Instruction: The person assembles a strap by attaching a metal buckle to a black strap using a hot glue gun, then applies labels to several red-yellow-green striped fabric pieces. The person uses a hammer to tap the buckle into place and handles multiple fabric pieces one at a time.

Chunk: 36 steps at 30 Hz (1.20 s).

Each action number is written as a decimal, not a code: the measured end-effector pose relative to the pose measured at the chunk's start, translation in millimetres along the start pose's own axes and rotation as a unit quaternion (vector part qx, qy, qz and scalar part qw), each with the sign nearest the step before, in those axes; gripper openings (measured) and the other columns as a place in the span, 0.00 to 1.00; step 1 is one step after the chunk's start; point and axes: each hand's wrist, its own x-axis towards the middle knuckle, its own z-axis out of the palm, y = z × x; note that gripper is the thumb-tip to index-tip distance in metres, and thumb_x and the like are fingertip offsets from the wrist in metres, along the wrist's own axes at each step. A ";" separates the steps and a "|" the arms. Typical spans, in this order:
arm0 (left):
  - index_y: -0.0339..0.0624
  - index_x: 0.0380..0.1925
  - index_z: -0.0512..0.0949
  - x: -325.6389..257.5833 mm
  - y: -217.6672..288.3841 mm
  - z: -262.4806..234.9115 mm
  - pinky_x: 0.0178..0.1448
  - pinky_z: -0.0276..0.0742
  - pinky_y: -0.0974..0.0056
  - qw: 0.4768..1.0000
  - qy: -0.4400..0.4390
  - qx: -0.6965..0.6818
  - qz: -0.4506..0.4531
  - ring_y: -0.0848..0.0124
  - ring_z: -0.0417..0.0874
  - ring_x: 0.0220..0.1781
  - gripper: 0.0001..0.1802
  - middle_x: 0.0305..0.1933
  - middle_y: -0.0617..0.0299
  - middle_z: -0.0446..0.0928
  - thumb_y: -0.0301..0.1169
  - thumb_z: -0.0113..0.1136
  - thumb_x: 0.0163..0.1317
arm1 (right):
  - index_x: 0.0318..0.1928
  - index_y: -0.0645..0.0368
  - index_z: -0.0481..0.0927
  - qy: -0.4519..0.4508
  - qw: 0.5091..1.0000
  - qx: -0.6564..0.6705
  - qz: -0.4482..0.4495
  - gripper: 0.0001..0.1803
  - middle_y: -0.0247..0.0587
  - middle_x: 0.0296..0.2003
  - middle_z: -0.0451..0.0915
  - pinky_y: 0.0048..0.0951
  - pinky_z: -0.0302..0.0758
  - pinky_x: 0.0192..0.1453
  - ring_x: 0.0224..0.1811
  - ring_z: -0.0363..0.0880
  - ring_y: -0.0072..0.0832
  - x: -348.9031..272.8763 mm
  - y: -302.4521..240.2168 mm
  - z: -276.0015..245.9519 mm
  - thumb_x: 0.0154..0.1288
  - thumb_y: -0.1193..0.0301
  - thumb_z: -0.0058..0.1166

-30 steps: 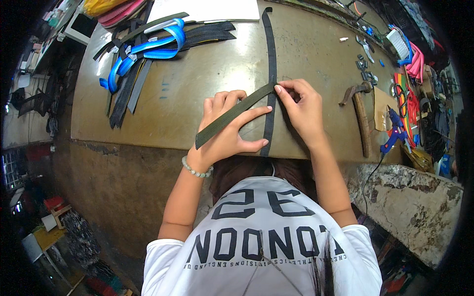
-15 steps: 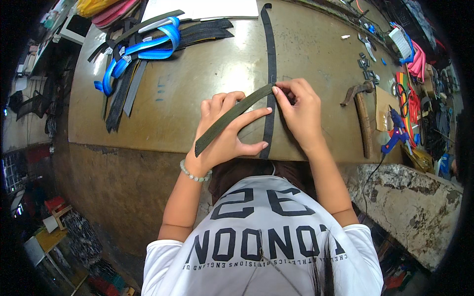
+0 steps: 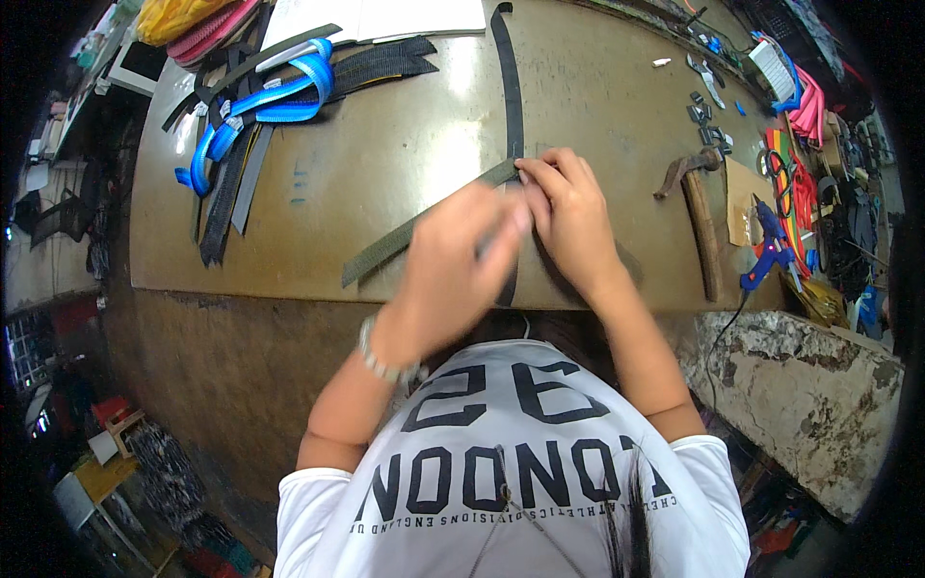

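Observation:
An olive-green webbing strap (image 3: 390, 241) slants across the table near its front edge. Between thumb and fingertips my right hand (image 3: 575, 217) pinches its upper right end, where it meets a long black strap (image 3: 509, 82). That black strap runs from the far side of the table toward me, and my hands hide part of it. My left hand (image 3: 455, 252), blurred by motion, is over the green strap and close to my right fingers. Whether its smeared fingers hold anything is not clear.
Blue webbing loops (image 3: 318, 82) and black zipper-like strips (image 3: 385, 69) lie at the far left beside white paper (image 3: 385, 17). On the right are a hammer (image 3: 701, 222), pliers (image 3: 708, 85), several black buckles (image 3: 708, 125) and a blue glue gun (image 3: 768, 249) with a cord.
My left hand has come out from beneath the green strap and moved over it toward my right fingers. The strap's free end has swung left. My right hand keeps its pinch.

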 end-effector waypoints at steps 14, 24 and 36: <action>0.50 0.45 0.86 21.6 -52.3 12.0 0.39 0.79 0.60 0.962 0.006 0.258 0.095 0.64 0.78 0.39 0.11 0.39 0.65 0.78 0.30 0.63 0.62 | 0.48 0.53 0.84 -0.067 0.998 0.002 -0.011 0.13 0.40 0.42 0.80 0.45 0.81 0.41 0.37 0.83 0.47 2.7 20.3 -18.4 0.64 0.77 0.55; 0.54 0.45 0.86 20.7 -57.3 8.4 0.37 0.78 0.62 0.956 0.001 0.277 0.095 0.66 0.80 0.37 0.12 0.39 0.66 0.79 0.31 0.65 0.61 | 0.51 0.49 0.83 -0.073 0.996 -0.037 -0.047 0.16 0.39 0.42 0.79 0.43 0.81 0.38 0.35 0.84 0.44 -1.4 27.0 -19.1 0.64 0.74 0.53; 0.53 0.43 0.86 14.1 -54.7 8.6 0.40 0.77 0.61 0.966 0.024 0.249 0.057 0.64 0.79 0.39 0.09 0.38 0.65 0.78 0.33 0.65 0.62 | 0.58 0.63 0.79 -0.072 0.979 -0.164 -0.102 0.25 0.42 0.52 0.75 0.38 0.72 0.54 0.49 0.72 0.41 -12.0 0.1 -9.9 0.58 0.78 0.50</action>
